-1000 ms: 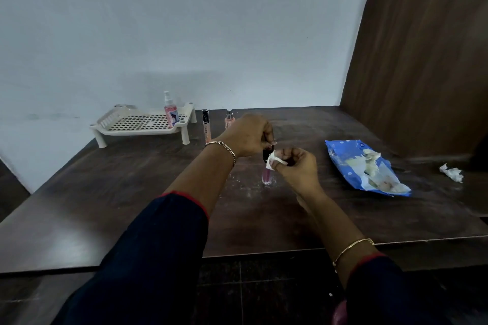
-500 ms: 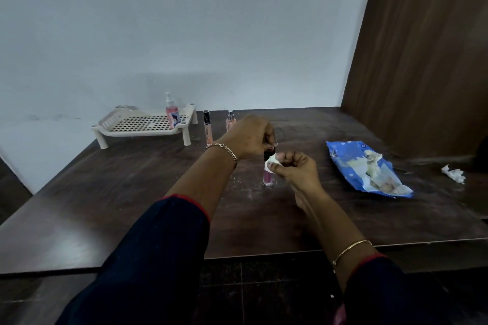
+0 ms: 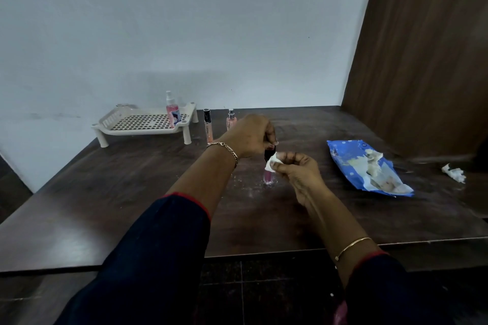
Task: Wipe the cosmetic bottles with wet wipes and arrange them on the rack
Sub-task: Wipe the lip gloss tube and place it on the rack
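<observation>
while left hand point(image 3: 249, 136) grips bottle point(image 3: 268, 177), wipe point(image 3: 272, 161) hides its neck

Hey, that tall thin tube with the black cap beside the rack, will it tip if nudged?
Likely: the tube stands upright, tall on a narrow base, so a high nudge probably topples it. It looks round, so it may roll.

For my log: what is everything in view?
rack: one, cream, table's back left
spray bottle: one, pink, on rack's right end
tube: one, pale, black cap, right of rack
small bottle: one, peach, right of tube
pink bottle: one, dark cap, table centre
wet wipe: one, white, against pink bottle
wipes pack: one, blue, table's right
crumpled wipe: one, white, far right
table: one, dark brown
left hand: one, grips pink bottle's cap
right hand: one, pinches wet wipe
</observation>
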`<control>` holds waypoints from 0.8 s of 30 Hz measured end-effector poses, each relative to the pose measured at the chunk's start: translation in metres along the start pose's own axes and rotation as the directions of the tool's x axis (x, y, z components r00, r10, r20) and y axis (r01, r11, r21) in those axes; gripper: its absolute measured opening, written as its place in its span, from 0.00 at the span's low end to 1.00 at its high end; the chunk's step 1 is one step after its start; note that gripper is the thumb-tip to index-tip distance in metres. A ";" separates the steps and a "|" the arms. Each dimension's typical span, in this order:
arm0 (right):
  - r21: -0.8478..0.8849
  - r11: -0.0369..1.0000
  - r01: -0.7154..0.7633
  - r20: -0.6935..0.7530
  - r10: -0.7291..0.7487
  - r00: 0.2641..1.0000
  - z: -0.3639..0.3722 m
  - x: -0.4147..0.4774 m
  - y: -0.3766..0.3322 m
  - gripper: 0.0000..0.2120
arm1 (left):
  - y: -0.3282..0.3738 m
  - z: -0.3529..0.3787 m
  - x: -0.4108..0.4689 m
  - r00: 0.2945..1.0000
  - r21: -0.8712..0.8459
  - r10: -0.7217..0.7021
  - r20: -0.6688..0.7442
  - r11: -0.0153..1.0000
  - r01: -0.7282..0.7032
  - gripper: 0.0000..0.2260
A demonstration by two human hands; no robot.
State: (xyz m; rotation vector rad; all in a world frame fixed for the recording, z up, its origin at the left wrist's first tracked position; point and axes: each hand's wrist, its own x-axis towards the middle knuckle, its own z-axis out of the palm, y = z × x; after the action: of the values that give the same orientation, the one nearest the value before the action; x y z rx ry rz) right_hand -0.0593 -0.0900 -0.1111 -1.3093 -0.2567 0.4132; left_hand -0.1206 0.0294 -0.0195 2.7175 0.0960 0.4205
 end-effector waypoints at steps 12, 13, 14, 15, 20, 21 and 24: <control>0.165 0.985 -0.058 -0.079 0.072 0.994 -0.020 -0.008 -0.004 0.05 | 0.000 0.000 -0.006 0.999 -0.019 0.046 0.016 0.999 -0.045 0.06; 0.202 0.978 -0.049 -0.083 0.067 0.994 -0.023 -0.009 -0.006 0.06 | -0.001 0.000 -0.006 0.998 -0.033 0.048 0.026 0.998 -0.047 0.06; 0.223 0.974 -0.040 -0.078 0.059 0.995 -0.024 -0.010 -0.008 0.06 | -0.001 0.000 -0.007 0.998 -0.043 0.058 0.025 0.997 -0.057 0.06; 0.214 0.976 -0.028 -0.073 0.045 0.996 -0.024 -0.010 -0.010 0.06 | -0.003 0.002 -0.008 0.998 -0.052 0.064 0.019 0.997 -0.063 0.06; 0.062 0.987 0.146 -0.071 -0.141 0.987 -0.015 -0.006 -0.013 0.05 | -0.008 0.010 -0.018 0.994 -0.035 0.087 -0.064 0.995 -0.090 0.07; 0.048 0.982 0.184 -0.080 -0.180 0.981 -0.011 -0.005 -0.014 0.04 | -0.008 0.011 -0.019 0.991 -0.005 0.098 -0.091 0.995 -0.099 0.07; 0.010 0.966 0.260 -0.101 -0.258 0.961 -0.004 -0.002 -0.014 0.05 | -0.008 0.012 -0.022 0.984 0.042 0.097 -0.152 0.995 -0.092 0.09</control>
State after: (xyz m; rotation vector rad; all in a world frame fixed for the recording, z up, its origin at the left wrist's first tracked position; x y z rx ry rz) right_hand -0.0576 -0.0972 -0.0988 -1.2504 -0.3346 0.1284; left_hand -0.1379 0.0297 -0.0389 2.7281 0.0163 0.6629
